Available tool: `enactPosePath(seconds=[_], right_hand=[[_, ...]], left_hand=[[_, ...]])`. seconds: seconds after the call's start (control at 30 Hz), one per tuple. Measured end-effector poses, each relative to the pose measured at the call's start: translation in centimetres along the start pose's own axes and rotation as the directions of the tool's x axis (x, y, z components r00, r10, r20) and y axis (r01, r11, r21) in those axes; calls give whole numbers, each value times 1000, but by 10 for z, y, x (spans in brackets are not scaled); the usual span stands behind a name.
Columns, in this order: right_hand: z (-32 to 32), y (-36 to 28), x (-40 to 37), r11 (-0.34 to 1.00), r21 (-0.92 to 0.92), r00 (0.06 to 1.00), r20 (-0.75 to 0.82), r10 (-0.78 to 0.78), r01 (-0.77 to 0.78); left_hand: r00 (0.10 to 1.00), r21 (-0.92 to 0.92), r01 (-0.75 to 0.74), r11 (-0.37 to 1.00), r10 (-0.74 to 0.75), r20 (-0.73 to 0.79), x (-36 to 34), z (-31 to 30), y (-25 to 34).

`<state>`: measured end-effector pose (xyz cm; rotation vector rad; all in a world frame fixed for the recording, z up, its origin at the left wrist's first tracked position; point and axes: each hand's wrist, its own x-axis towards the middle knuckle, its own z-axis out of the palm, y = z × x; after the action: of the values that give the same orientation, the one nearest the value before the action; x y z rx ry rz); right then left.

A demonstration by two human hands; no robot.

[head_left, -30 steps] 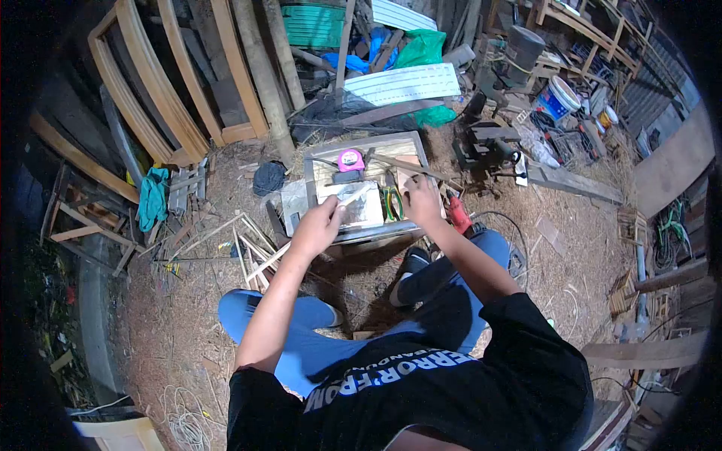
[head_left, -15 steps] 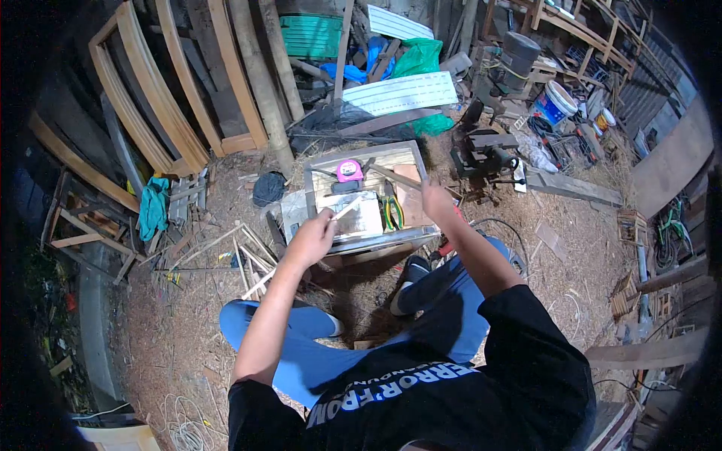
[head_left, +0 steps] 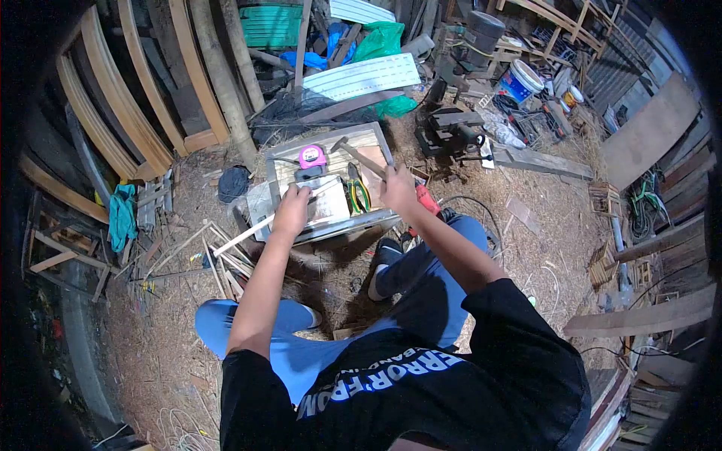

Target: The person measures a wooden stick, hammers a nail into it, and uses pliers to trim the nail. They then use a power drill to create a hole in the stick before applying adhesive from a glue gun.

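My left hand is closed around a thin pale wooden strip, which slants from the lower left up over the workbench top. In my right hand is the wooden handle of a hammer; its head points away over the bench's far part. Between the hands lie pliers with green-yellow handles and a light, flat block under the strip's end. A pink tape measure sits beyond my left hand. A thin brown board lies partly behind my right hand.
A red tool is beside the bench's right side. Several loose wooden strips lie on the ground at left. A dark metal vise-like device stands beyond at right. Wooden frames lean at the back left.
The view has shifted, so the scene sits further left. More of the strip now shows below my left hand. The hammer head is angled further up and away from me.
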<state>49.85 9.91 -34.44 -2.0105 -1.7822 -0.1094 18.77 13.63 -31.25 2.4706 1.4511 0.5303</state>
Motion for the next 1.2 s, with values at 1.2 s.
enactPosePath(seconds=[1.2], right_hand=[[18,6,69,978,199,981,195,22,-61]], left_hand=[[920,-934,-37,356,-352,-170,-4,-68,-15]])
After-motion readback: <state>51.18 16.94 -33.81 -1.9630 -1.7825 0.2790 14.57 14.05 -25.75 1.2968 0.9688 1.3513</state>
